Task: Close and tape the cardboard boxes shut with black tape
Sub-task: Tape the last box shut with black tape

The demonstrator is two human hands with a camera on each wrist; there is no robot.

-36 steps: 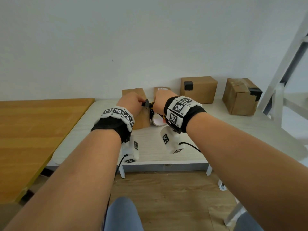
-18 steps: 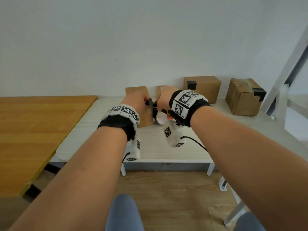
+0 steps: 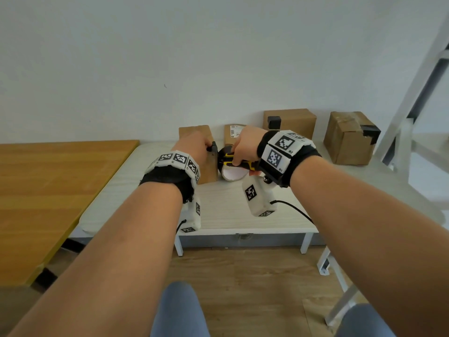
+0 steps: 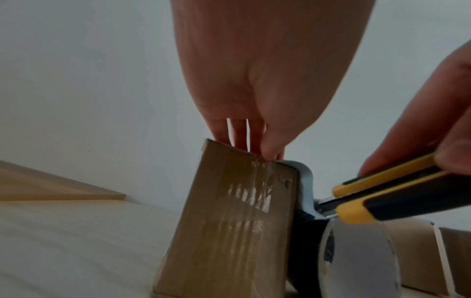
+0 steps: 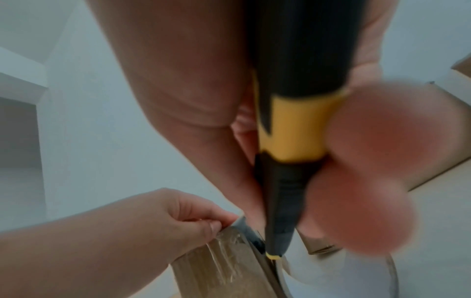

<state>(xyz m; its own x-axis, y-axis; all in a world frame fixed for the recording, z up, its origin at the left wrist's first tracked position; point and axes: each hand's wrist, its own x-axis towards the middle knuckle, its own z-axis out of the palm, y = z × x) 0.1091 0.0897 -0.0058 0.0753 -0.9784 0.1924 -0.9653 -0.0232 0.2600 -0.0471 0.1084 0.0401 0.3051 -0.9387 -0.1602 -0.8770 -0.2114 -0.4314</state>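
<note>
Right hand holds knife against taped box.

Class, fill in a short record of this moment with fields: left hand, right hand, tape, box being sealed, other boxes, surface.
left hand: presses the tape end on the box's top edge
right hand: grips a yellow-black utility knife, blade at the tape
tape roll: black, standing beside the box
box being sealed: upright, closed
other boxes: two at the wall with black tape, one more behind the hands
surface: white table
</note>
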